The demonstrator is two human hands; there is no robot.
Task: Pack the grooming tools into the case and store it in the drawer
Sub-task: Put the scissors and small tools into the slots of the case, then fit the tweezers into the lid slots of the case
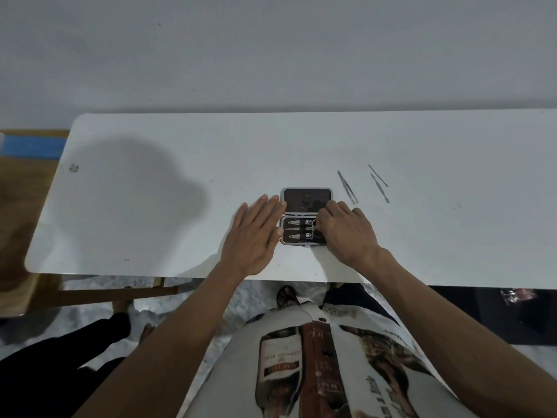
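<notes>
Left hand (254, 233) — lying flat, fingers spread, touching the open case (304, 217). Right hand (343, 230) — fingers curling onto the scissors (316, 229) inside; grasp cannot be told.

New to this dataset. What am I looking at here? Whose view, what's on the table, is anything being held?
There is no robot: a person works bare-handed, and the single picture comes from a wide-angle camera on their head, looking down.

On the white table lies an open grooming case, lid flat behind, with several tools already seated in its tray. The left hand rests flat and open against the case's left edge. The right hand is at the tray's right end, fingertips on a tool there; whether it has a real grip cannot be told.

Still loose to the right: tweezers and two thin metal picks.
</notes>
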